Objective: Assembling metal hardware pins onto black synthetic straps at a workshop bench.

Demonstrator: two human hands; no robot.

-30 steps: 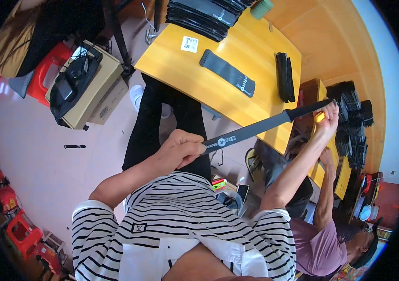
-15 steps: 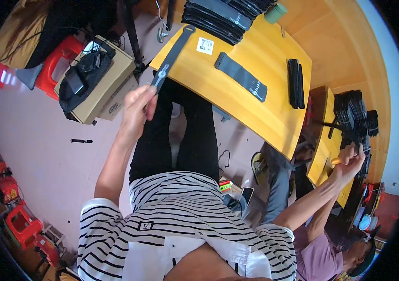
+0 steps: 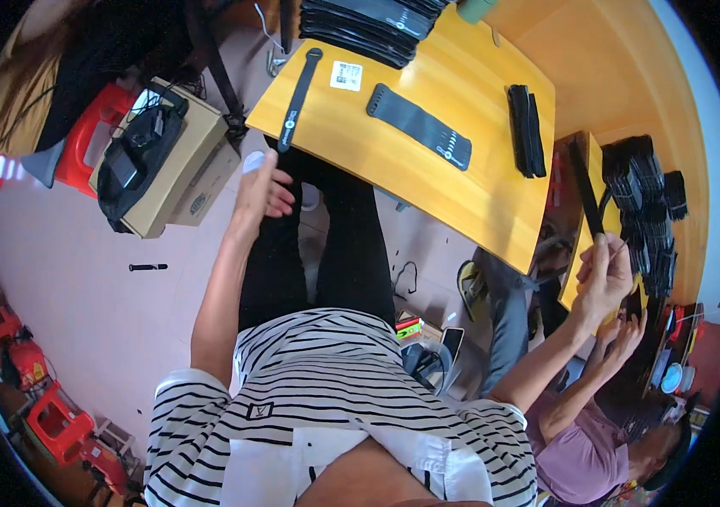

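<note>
My left hand is open beside the table's left edge, fingers apart, with a white wrap on one fingertip. Just beyond it, a narrow black strap with a rounded, slotted end lies on the yellow table, its near end jutting past the edge. Off to the right, my right hand pinches one end of another black strap, which points away from me. A wider dark grey band with printed white marks rests flat mid-table. Right of that sits a bundle of black straps.
Stacked black bands stand at the table's far side, near a white label. A second table at right bears more black stacks. Close to my right arm sits a co-worker. A cardboard box stands at left.
My left hand has let go of the narrow strap, which now lies at the table's edge. My right hand has moved left from the black stacks, holding a black strap. The view has shifted slightly.
</note>
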